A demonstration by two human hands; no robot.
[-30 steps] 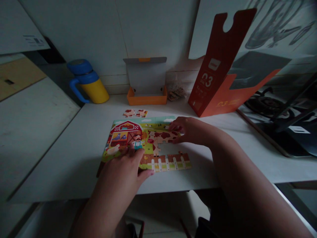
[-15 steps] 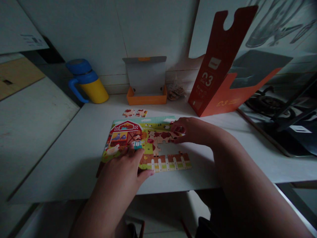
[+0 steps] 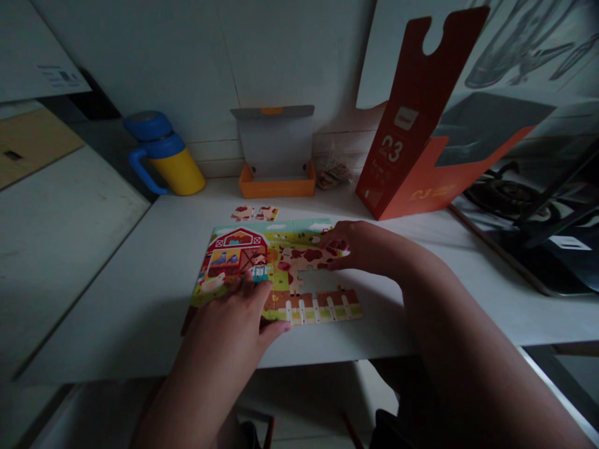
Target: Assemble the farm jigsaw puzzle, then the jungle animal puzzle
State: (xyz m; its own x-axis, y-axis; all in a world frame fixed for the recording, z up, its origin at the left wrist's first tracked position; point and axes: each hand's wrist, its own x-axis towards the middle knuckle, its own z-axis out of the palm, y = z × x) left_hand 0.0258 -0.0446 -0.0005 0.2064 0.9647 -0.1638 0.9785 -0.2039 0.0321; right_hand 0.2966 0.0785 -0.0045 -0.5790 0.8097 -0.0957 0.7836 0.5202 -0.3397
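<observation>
A farm jigsaw puzzle (image 3: 236,240) lies on the white counter, showing a barn, a farmer and a brown-patched cow. My left hand (image 3: 234,315) rests on its lower left part, fingers apart and thumb at the lower edge. At the right side, my right hand (image 3: 349,245) has thumb and fingers around a puzzle piece (image 3: 332,254) with part of the cow's rear, lined up against the cow's body. The fingers hide some of it. Below the cow's body a gap (image 3: 321,282) shows the counter. Two loose cow pieces (image 3: 243,213) lie behind the puzzle.
An open orange box (image 3: 277,187) stands at the back, beside a clear bag of pieces (image 3: 333,174). A blue and yellow jug (image 3: 175,165) is at the left. On the right are a tall red-orange carton (image 3: 402,156) and a stove (image 3: 538,231).
The puzzle piece under my right hand has shifted slightly and now sits flush with the cow's body. My left hand and the loose pieces stay put.
</observation>
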